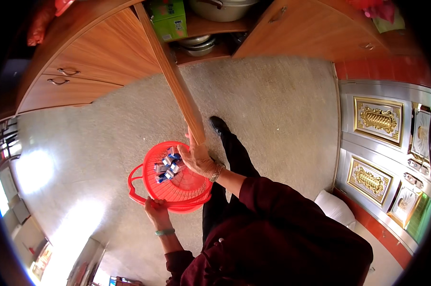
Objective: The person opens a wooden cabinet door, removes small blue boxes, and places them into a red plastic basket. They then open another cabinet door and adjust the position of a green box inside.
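My left hand (158,213) grips the handle of a red plastic basket (197,186) at its near side. Several small blue-and-white packets (169,165) lie inside the basket, towards its far left part. My right hand (198,161) reaches over the basket's right side and touches the free end of an open wooden cabinet door (179,89). Its thumb stands apart from the fingers, and some fingertips are hidden by the door. The door is seen nearly edge-on, running from the cabinet down to my right hand.
Inside the cabinet are a green box (170,22), a large pot (224,9) and stacked metal bowls (197,44). A second cabinet door (272,32) stands open. Drawers (76,80) are on the left. A metal door with gold panels (347,143) and a white sack (334,209) are on the right.
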Demonstrator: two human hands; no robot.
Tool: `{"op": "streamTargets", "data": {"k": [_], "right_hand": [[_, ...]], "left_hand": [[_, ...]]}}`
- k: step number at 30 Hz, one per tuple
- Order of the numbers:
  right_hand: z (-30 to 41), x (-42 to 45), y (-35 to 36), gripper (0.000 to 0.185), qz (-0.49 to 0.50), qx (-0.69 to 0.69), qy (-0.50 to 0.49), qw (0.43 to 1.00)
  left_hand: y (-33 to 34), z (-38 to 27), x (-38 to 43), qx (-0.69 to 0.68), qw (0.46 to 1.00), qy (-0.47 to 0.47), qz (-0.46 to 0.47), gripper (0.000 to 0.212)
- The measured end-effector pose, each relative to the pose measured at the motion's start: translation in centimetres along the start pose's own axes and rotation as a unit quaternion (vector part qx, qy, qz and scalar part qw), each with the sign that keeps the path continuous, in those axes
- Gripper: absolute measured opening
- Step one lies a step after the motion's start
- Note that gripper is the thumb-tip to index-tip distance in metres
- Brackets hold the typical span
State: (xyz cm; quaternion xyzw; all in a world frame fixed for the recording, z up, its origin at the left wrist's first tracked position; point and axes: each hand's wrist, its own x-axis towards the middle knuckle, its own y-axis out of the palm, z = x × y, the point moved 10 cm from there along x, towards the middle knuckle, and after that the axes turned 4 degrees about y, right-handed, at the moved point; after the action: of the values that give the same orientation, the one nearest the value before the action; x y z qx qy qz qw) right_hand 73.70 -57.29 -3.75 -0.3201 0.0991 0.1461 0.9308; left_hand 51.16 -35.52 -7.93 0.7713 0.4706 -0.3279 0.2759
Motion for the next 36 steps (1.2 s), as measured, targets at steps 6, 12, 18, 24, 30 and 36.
{"op": "streamTargets", "data": {"k": [6, 12, 18, 24, 30, 36], "right_hand": [[2.2, -0.5, 3.2, 0.073, 0.05, 0.048, -0.002, 0.998], [5.2, -3.6, -0.9, 0.024, -0.047, 0.144, -0.099, 0.983], [-3.6, -0.3, -7.6, 0.021, 0.0, 0.06, -0.022, 0.998], [-1.4, 19.0, -20.3, 0.017, -0.202, -0.047, -0.209, 0.956], [8.5, 32.6, -22.0, 0.026, -0.163, -0.134, -0.251, 0.945], [4.8, 43.4, -22.7, 0.019, -0.25, -0.444, -0.261, 0.82]], "left_hand": [[-1.8, 0.3, 1.0, -0.022, 1.0, 0.001, 0.0, 0.012], [-1.5, 0.4, 1.1, -0.057, 0.998, 0.012, 0.019, 0.011], [-1.5, 1.3, 3.0, -0.092, 0.995, 0.014, 0.03, 0.01], [-2.1, 2.7, 6.2, -0.121, 0.992, 0.025, 0.021, 0.011], [-6.0, 4.5, 6.6, -0.083, 0.993, -0.031, -0.074, 0.016], [-4.9, 5.1, 7.1, -0.046, 0.993, -0.073, -0.076, 0.017]]}}
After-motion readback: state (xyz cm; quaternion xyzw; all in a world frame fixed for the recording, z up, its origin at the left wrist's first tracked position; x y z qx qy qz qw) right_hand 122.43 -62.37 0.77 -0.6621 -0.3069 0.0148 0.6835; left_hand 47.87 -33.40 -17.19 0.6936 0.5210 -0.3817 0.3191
